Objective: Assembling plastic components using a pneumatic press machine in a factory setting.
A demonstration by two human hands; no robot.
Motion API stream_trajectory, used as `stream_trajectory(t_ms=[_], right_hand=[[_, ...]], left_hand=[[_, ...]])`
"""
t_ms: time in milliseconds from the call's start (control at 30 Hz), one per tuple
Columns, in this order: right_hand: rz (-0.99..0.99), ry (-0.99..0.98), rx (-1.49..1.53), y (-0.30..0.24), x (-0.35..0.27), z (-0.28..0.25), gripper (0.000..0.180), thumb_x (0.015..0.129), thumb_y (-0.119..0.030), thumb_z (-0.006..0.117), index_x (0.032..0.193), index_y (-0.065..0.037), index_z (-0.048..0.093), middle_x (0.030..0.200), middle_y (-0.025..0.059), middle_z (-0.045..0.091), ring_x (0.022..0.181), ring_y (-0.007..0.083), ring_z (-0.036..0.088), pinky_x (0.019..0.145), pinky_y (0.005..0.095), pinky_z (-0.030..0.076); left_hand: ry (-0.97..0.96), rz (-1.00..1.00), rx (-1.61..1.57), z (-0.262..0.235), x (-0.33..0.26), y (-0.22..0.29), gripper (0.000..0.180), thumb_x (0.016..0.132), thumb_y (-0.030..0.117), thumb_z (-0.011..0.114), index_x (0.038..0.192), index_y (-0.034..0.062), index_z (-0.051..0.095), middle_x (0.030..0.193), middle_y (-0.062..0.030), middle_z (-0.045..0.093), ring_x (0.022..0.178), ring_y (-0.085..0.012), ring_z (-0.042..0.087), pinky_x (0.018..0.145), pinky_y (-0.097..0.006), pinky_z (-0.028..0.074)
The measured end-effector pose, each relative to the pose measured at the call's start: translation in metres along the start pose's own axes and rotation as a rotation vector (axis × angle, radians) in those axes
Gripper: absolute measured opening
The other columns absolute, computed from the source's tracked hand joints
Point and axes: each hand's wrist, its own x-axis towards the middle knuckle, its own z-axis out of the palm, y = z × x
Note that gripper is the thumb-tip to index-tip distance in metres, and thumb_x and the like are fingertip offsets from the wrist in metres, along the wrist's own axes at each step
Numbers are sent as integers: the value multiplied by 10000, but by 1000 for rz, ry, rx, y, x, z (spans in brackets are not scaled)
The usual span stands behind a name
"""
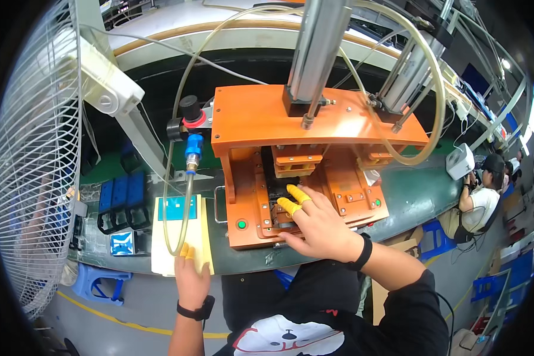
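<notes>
An orange pneumatic press (320,121) stands on the green bench in front of me. My right hand (320,228), yellow cots on two fingers, reaches into its left bay. Its fingers are stretched out over a dark part (277,188) in the fixture; whether the fingertips touch it I cannot tell. The thumb lies apart near the fixture's front edge. Left of the press, my left hand (193,279) is at the near edge of a yellow paper stack (202,234), fingers extended and nothing visible in them. It also wears yellow finger cots. A teal card (178,208) lies on the paper.
Dark blue trays (123,199) and a small blue-and-white box (123,244) sit left of the paper. A hose (188,207) loops down over the paper from a regulator (191,115). A fan (38,154) stands far left; a person (483,199) sits at the right.
</notes>
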Motion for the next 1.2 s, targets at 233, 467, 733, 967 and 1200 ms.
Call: stream_trajectory(t_ms=[233,467,733,967,1200], right_hand=[[41,-156,-27,-6,22,-7,643,813,-423,744,1239,33,593,1223,260,598,1210,431,534,1082,503,388],[25,79,13,-65,18,-3,596,801,-373,761,1258,-25,604,1288,210,568,1143,414,579,1055,561,376],[275,-152,584,-107,7,78,660,882,-289,723,1415,-15,446,1401,319,456,858,383,683,707,379,578],[845,-419,1715,-124,2,144,390,982,-250,661,1244,19,554,1018,47,668,918,83,627,741,254,526],[691,-319,1363,-117,-15,165,235,965,-162,653,1122,12,674,963,58,730,901,85,649,795,293,537]], left_hand=[[77,-110,-224,-25,16,-16,192,887,60,635,1039,-46,686,890,-211,680,774,-339,662,690,-394,506],[295,-262,-481,-43,11,-23,144,883,24,664,1010,-37,694,778,-112,687,679,-160,616,665,-285,483],[285,-102,-355,-48,-37,0,110,871,6,697,977,-12,672,874,-162,675,762,-315,656,694,-342,510],[137,200,-314,-35,-70,31,226,756,-11,736,969,34,677,905,-134,635,783,-340,629,672,-389,512],[-128,322,-316,-33,-59,42,556,785,255,804,1233,9,584,1292,-211,542,1174,-437,510,1011,-495,412]])
